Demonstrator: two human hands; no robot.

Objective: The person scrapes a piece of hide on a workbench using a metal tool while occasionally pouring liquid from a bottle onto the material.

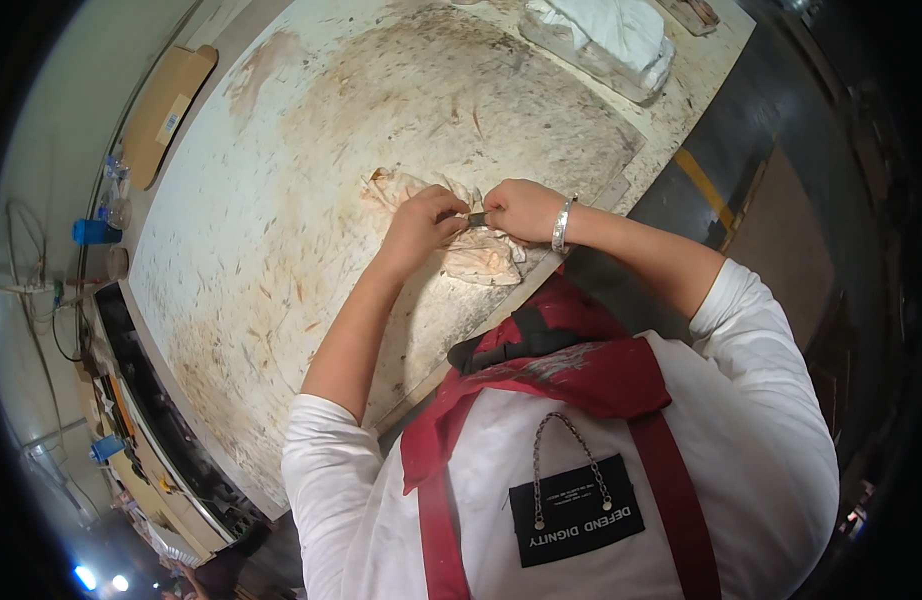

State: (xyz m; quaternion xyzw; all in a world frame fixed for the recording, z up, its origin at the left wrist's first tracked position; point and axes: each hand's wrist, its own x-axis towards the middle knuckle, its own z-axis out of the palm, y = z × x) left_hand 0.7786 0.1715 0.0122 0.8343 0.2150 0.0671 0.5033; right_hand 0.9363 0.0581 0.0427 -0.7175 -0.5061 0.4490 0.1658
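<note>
Close together over the near part of the table, my left hand (421,228) and my right hand (524,210) pinch the two ends of a small dark, flat strip (477,219). What the strip is made of is too small to tell. Under both hands lies a crumpled, stained whitish cloth (481,265), spread partly to the left and partly toward me. A metal bracelet (561,226) circles my right wrist.
The stained, scuffed worktable (311,200) extends away and left. At its far right stands a clear tray (631,85) with a white cloth (621,30). Beyond the left edge are a cardboard piece (166,120) and a blue container (96,232). The table's near edge runs close to my red apron (581,385).
</note>
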